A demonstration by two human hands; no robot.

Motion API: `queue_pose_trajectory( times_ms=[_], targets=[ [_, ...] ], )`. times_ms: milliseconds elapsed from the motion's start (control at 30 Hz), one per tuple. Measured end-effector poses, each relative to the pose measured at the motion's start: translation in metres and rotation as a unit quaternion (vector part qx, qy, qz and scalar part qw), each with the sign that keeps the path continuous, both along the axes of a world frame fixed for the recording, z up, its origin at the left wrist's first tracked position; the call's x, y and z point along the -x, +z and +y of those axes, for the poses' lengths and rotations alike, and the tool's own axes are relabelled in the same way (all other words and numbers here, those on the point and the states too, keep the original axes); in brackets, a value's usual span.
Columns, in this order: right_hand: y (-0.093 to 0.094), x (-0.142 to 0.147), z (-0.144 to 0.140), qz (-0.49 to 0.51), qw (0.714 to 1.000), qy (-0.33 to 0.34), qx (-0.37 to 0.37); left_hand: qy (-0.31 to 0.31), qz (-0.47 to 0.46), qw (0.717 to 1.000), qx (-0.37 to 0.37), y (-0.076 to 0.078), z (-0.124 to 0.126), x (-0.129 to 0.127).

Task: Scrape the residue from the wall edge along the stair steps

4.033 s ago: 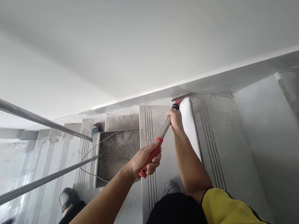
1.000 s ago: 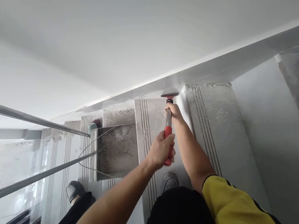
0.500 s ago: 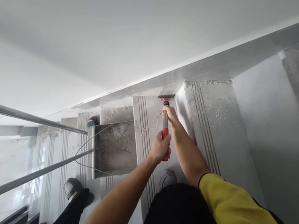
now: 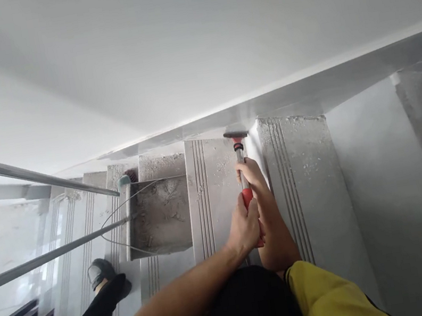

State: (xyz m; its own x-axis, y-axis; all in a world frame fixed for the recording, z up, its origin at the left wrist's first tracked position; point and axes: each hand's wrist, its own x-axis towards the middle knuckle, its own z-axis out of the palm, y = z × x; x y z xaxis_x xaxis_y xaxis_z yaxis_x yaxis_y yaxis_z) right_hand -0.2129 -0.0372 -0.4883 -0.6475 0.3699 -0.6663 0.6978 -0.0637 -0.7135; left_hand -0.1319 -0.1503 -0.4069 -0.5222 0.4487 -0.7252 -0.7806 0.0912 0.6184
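Both hands pull a red-handled scraper back along a dusty stair tread.

The left hand (image 4: 245,228) is wrapped tight round the red grip at the butt of the scraper (image 4: 243,174); the right hand (image 4: 252,172) is closed round its metal shaft just ahead. Half a second ago both hands sat further up the tread (image 4: 216,189) with the blade (image 4: 235,134) hard against the wall skirting (image 4: 305,93); now they have drawn back toward the body, while the blade stays at the skirting's foot. Loose white flakes lie on this tread and the next. A dusty metal dustpan (image 4: 160,217) rests one step down, near the handrail (image 4: 31,174).
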Motion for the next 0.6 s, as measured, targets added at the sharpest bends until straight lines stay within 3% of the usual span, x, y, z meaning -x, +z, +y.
queue_pose_trajectory(
  times_ms=[167, 333, 433, 600],
  targets=[
    [0.004, -0.003, -0.001, 0.004, 1.000, -0.002, -0.002, 0.006, -0.009, 0.999, 0.032, -0.003, 0.001, 0.000],
    [0.007, -0.004, -0.003, 0.013, 1.000, -0.004, -0.014, 0.010, 0.003, 1.000, -0.027, -0.006, -0.004, -0.006],
    [0.011, -0.005, -0.005, 0.023, 0.999, -0.001, -0.030, 0.014, -0.004, 1.000, -0.007, -0.010, -0.003, -0.007],
    [0.021, -0.006, -0.009, 0.034, 0.998, 0.005, -0.048, 0.035, -0.008, 0.999, -0.030, -0.002, -0.003, -0.003]
  ],
)
